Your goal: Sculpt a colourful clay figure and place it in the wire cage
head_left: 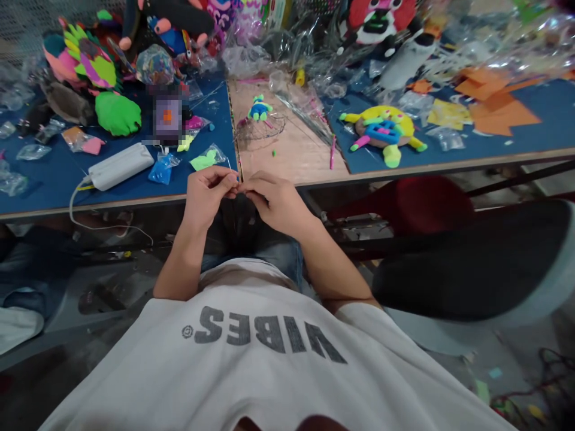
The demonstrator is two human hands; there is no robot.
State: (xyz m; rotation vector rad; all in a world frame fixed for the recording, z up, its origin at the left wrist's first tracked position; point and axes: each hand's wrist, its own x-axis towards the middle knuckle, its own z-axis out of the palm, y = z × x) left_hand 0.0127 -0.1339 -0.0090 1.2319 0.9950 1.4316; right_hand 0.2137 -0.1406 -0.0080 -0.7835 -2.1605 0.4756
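Observation:
My left hand (205,194) and my right hand (282,202) meet at the table's front edge, fingertips nearly touching. Both are closed in a pinch. Whatever they hold is tiny and mostly hidden; a thin pale strand rises by the left fingers. Beyond them, a small blue and green clay figure (259,111) stands on the wooden board (296,166), beside a dark wire tangle (275,133). A green clay crumb (274,153) and a pink stick (332,153) lie on the board too. Left of my hands is a bag of light green clay (207,159).
To the right sits a yellow and blue clay figure (387,133), near orange sheets (498,102). At left are a white power bank (121,166) with a cable, a green clay lump (117,114) and a blue clay packet (163,169). Plastic wrapping and toys crowd the back.

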